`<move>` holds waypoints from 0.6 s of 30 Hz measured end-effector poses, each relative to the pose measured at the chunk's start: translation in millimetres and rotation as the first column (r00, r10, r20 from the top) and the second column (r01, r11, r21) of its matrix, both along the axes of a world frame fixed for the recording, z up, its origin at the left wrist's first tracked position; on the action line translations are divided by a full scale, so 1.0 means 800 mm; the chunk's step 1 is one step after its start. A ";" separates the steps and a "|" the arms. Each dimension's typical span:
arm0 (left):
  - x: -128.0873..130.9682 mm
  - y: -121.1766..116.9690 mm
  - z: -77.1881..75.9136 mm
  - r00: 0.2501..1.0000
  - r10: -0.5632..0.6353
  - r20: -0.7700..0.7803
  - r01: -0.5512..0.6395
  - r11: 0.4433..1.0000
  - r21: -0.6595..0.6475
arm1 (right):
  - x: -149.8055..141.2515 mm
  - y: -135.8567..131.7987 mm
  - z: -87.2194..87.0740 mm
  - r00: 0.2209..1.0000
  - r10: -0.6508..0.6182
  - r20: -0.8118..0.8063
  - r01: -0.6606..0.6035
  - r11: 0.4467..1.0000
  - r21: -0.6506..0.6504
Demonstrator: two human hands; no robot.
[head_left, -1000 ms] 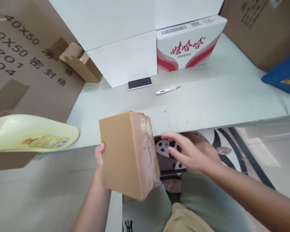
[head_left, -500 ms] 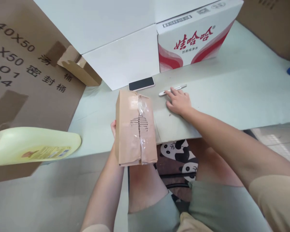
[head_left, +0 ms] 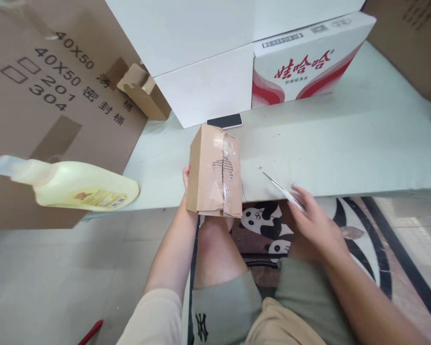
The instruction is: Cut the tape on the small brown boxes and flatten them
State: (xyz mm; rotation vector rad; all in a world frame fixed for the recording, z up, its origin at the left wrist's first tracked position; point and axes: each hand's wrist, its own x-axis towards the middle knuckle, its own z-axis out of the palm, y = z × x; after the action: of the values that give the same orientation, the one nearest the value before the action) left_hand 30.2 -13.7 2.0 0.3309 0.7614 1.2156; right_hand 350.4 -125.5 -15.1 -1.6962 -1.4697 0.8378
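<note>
My left hand [head_left: 186, 177] grips the left side of a small brown cardboard box [head_left: 221, 177]. Most of its fingers are hidden behind the box. Clear tape runs along the seam of the face turned toward me, and dark striped print crosses that seam. To the right, just off the table's front edge, my right hand [head_left: 311, 218] holds a slim white utility knife [head_left: 285, 191]. Its thin metal tip points up and left toward the box, apart from it. A phone [head_left: 225, 120] lies flat behind the box.
A pale yellow pump bottle [head_left: 89, 187] stands at the table's left front. White cartons [head_left: 201, 88] and a red-and-white carton [head_left: 301, 72] line the back of the table [head_left: 362, 148]. A small open carton [head_left: 147, 93] sits by a large brown carton [head_left: 57, 120].
My right hand has picked the utility knife up off the table and drawn it back toward me. The box stays in my left hand. The view has shifted left.
</note>
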 end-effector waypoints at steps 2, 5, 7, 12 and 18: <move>0.002 -0.002 0.004 1.000 -0.029 -0.003 0.029 1.000 -0.005 | 0.015 -0.079 0.001 0.966 -0.090 -0.242 0.052 0.986 -0.158; 0.009 -0.009 0.014 0.999 -0.030 -0.012 0.031 0.999 0.021 | 0.031 -0.162 0.010 0.905 0.111 -0.411 -0.275 0.890 -0.365; 0.014 -0.012 0.019 0.999 -0.021 -0.047 0.023 0.999 0.035 | 0.035 -0.186 0.022 0.838 0.362 -0.409 -0.519 0.759 -0.393; 0.018 -0.018 0.021 0.995 0.022 -0.093 -0.015 0.997 0.077 | 0.017 -0.146 0.060 0.788 0.505 -0.353 -0.608 0.729 -0.314; 0.012 -0.022 0.010 0.997 0.058 -0.050 -0.053 0.994 0.097 | -0.055 -0.077 0.084 0.830 0.065 -0.553 -0.221 0.950 -0.221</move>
State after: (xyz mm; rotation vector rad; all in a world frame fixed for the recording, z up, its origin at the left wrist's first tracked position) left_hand 39.9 -31.3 9.7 0.4239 0.7632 1.3021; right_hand 306.7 -187.1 51.9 -1.3727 -1.1258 1.5271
